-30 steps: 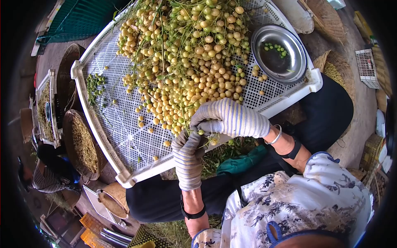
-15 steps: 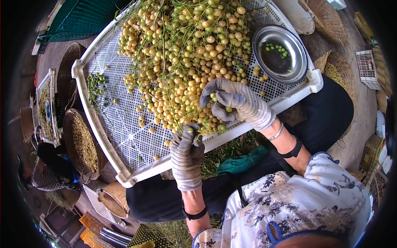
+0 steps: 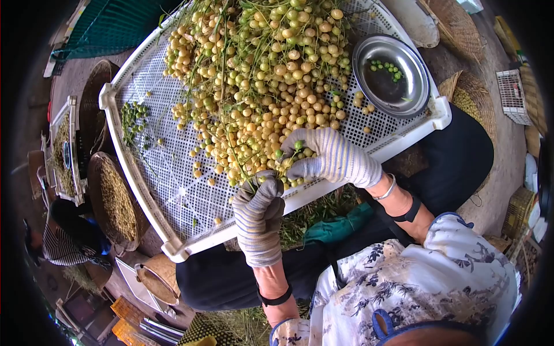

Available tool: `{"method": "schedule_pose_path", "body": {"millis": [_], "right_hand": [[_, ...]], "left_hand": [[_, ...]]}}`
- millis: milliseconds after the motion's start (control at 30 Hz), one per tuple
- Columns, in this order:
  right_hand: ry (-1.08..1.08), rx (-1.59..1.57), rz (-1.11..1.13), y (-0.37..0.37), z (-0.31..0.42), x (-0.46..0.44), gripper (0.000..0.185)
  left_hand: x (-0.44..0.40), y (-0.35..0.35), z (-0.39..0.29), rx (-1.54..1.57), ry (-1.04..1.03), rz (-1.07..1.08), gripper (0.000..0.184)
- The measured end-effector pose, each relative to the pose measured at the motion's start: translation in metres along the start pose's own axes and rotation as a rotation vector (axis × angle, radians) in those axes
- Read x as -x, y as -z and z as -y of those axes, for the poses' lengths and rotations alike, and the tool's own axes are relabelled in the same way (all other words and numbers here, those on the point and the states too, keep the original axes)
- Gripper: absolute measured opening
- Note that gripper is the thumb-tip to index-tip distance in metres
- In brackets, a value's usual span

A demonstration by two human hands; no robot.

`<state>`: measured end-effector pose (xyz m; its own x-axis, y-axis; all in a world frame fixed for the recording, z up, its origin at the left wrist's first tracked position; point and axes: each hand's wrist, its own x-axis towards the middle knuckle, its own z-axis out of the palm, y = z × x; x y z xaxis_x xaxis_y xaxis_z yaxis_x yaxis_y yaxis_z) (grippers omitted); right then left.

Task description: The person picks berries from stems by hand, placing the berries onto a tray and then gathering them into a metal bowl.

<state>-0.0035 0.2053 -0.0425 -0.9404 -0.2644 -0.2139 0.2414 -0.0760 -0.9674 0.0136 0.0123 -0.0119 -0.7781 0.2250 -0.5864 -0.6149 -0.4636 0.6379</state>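
My left hand (image 3: pixel 258 222), in a striped grey-palmed glove, is closed on a thin green fruit stem (image 3: pixel 244 174) at the tray's near edge. My right hand (image 3: pixel 332 154), gloved the same way, is curled close beside it with fingers closed around small round fruit; green fruit (image 3: pixel 298 145) shows between its fingers. How many it holds is hidden. Beyond both hands, a big heap of yellow and green fruit (image 3: pixel 271 75) on stems lies on a white perforated plastic tray (image 3: pixel 167 173). A small bunch of green fruit (image 3: pixel 134 118) lies at the tray's left.
A steel bowl (image 3: pixel 398 95) with several green fruits sits at the tray's right corner. Baskets of fruit stand on the floor at left (image 3: pixel 118 202) and right (image 3: pixel 464 104). Another person's striped clothing (image 3: pixel 60 248) shows at far left. Cut stems lie below the tray.
My right hand has moved down and turned, its fingers closing in nearer to my left hand. My left hand has shifted slightly left, and a long stem over the heap has swung a little.
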Motion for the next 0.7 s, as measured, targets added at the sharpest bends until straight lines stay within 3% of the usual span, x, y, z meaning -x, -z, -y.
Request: {"method": "schedule_pose_path", "body": {"millis": [67,100,200,300,400,433,467,533,633,700], "right_hand": [[0.133,0.133,-0.089,0.007,0.009,-0.002,0.028],[0.034,0.113,-0.080,0.013,0.025,0.000,0.025],[0.162,0.542,-0.112,0.024,0.012,-0.005,0.028],[0.623,1.137,-0.313,0.023,0.006,-0.010,0.039],[0.164,0.144,-0.160,0.019,0.022,0.014,0.047],[0.061,-0.122,-0.006,0.019,0.021,0.018,0.050],[0.101,-0.033,0.041,0.016,0.019,0.015,0.051],[-0.087,-0.054,0.073,0.015,0.025,0.016,0.034],[-0.010,-0.418,0.039,0.014,0.009,0.013,0.025],[0.063,-0.452,-0.179,0.012,0.003,0.007,0.022]], "left_hand": [[0.001,0.003,-0.004,0.115,0.032,0.042,0.021],[0.002,0.005,-0.005,0.137,0.036,0.051,0.020],[0.003,0.005,-0.007,0.187,0.060,0.059,0.026],[-0.001,0.008,-0.004,0.204,0.074,0.063,0.030],[-0.002,0.005,-0.001,0.223,0.050,0.069,0.027],[-0.003,0.005,0.001,0.215,0.040,0.074,0.027],[-0.004,0.004,0.002,0.207,0.030,0.080,0.026],[-0.004,0.004,0.003,0.185,0.015,0.068,0.024],[-0.001,0.002,0.003,0.133,0.009,0.037,0.021],[0.000,0.002,0.003,0.083,0.015,0.053,0.019]]}}
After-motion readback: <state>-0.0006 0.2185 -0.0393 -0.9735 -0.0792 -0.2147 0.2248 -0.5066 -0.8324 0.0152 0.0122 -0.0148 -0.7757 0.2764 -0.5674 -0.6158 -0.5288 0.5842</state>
